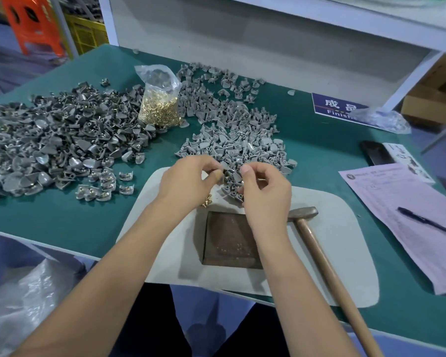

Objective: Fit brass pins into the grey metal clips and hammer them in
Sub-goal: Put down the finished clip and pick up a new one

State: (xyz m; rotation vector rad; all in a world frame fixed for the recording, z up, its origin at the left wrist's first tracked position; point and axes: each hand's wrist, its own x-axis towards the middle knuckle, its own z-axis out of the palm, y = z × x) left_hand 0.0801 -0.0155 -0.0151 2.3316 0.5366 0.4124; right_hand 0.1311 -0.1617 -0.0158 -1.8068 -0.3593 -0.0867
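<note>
My left hand point(188, 180) and my right hand point(264, 188) meet above the far edge of a pale grey mat point(332, 243). Between their fingertips sits a grey metal clip point(231, 175); my right hand pinches it, and my left thumb and finger pinch something small against it, too small to make out. A few loose brass pins point(207, 200) lie under my left hand. Several grey clips point(233, 193) lie on the mat below the hands. A dark metal block point(229, 240) sits on the mat. A hammer point(319, 253) lies right of it.
A big heap of clips point(62, 140) covers the green table's left side, a lighter heap point(232, 124) the middle. Between them stands a clear bag of brass pins point(160, 104). At the right lie a pink form point(410, 215) with a pen point(428, 222), and a black phone point(375, 154).
</note>
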